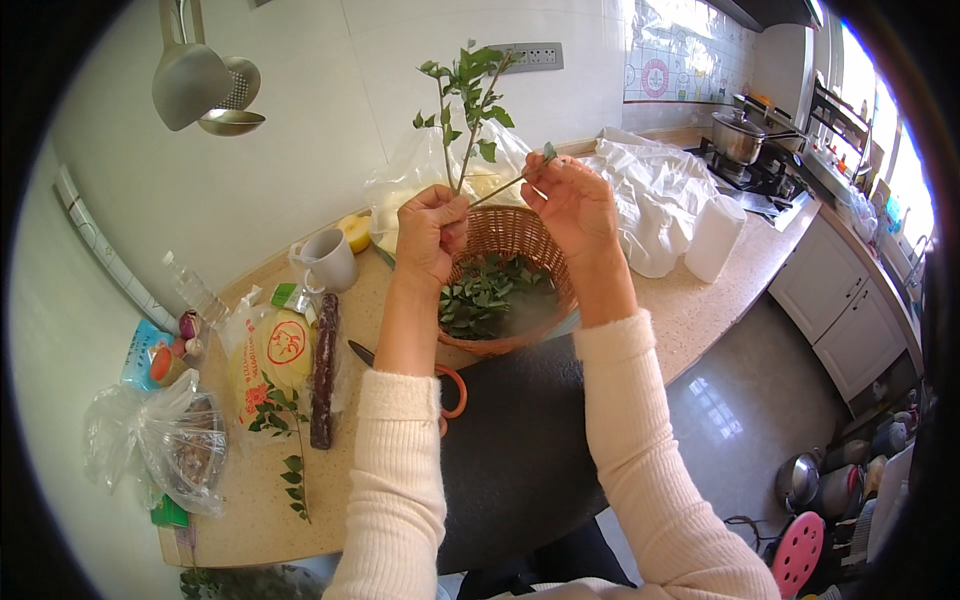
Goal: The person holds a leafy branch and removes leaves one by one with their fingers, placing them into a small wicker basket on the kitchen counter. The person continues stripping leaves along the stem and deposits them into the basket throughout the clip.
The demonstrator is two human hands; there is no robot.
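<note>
My left hand (431,229) grips the lower stems of a leafy green branch (474,97), which stands upright above the fist. Between thumb and fingers, my right hand (574,199) pinches the leafy tip of a side stem (499,189) that runs across from the left fist. Both hands are above a brown wicker basket (525,217) holding loose green leaves (495,292). Scissors with orange handles (457,394) lie partly hidden under my left forearm. A thin leafy sprig (300,450) rests on the counter at the left.
Left of the basket are a grey mug (331,262), a dark sausage-like roll (325,375), a clear bottle (196,289) and a tied plastic bag (161,442). Right of it are a crumpled white bag (660,202) and a white container (715,238). A pot (737,139) sits on the stove.
</note>
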